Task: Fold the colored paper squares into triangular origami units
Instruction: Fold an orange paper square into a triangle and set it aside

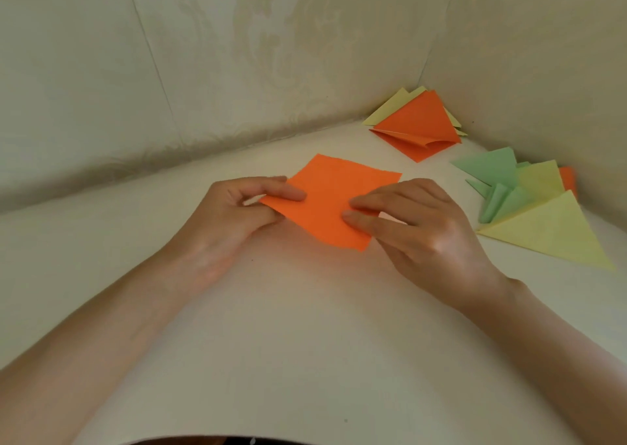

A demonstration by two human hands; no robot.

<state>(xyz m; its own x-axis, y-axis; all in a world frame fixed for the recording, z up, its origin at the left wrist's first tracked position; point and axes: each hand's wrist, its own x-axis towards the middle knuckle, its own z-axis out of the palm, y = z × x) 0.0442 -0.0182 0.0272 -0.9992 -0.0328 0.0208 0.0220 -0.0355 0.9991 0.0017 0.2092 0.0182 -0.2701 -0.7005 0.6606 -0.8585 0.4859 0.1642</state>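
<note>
**Orange square just getting started**

Both hands, left (pixel 234 207) and right (pixel 417 227), are pinching the flat orange square (pixel 334 200) with their fingers at opposite edges. Folded triangles (pixel 529 207) are piling up right of it; this one's looking unfolded.

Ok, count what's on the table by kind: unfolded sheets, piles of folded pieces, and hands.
flat orange square: 1
piles of folded pieces: 2, the far pile and the near pile
hands: 2, the left hand and the right hand
Total: 5

paper square (pixel 334 200) centre, folded units (pixel 543 217) right
</note>
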